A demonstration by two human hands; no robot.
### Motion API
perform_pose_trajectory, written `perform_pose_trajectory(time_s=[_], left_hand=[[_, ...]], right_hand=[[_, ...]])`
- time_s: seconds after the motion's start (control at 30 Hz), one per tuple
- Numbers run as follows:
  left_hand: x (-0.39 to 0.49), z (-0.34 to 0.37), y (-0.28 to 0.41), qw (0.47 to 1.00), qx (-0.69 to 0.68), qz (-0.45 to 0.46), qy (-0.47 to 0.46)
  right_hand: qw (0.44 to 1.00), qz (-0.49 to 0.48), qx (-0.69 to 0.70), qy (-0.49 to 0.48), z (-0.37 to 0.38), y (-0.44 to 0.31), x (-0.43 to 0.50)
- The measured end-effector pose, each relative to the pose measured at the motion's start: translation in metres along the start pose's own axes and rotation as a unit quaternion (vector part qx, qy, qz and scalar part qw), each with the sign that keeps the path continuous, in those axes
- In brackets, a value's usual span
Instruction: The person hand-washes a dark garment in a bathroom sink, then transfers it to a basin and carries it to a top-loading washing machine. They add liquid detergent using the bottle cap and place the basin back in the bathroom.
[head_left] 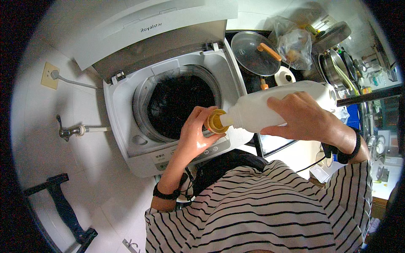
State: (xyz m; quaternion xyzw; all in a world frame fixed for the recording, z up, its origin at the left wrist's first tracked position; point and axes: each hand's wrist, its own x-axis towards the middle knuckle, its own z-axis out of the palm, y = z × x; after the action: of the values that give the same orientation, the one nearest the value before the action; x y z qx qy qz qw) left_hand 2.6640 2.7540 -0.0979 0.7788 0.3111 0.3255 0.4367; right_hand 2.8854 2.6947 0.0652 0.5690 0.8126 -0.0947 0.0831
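Observation:
My left hand [197,132] grips a yellow bottle cap [217,121], its hollow side turned toward the bottle's mouth. In my right hand [300,118] a large white plastic bottle [253,110] lies tipped nearly level, its pouring spout right at the cap. Whether liquid is running between them I cannot tell. Beneath my left hand is a white Royalstar top-loading washing machine [126,139] with its lid [158,28] raised. Dark contents fill the drum [177,104], too dim to make out.
A frying pan with a glass lid [253,53], a plastic bag [294,47] and stacked pans [335,66] crowd the surface at right. On the left wall are a tap [71,131] with a hose and a socket [50,75] with a plug. A black handle [68,208] is at lower left.

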Motion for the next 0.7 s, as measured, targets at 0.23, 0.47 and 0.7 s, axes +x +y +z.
perform_pose_trajectory(time_s=[0.23, 0.47, 0.7], left_hand=[[-0.0003, 0.0038, -0.0038, 1.0, 0.001, -0.017, -0.019], [0.0012, 0.0042, -0.006, 1.0, 0.004, -0.002, -0.016], [0.0056, 0.0023, -0.0065, 1.0, 0.008, 0.018, 0.003]], right_hand=[[0.999, -0.031, -0.015, 0.041, -0.0029, -0.0009, -0.0001], [0.999, -0.017, 0.01, 0.028, -0.0051, -0.0002, -0.0007], [0.992, 0.081, 0.08, -0.057, -0.0079, 0.0034, 0.0019]])
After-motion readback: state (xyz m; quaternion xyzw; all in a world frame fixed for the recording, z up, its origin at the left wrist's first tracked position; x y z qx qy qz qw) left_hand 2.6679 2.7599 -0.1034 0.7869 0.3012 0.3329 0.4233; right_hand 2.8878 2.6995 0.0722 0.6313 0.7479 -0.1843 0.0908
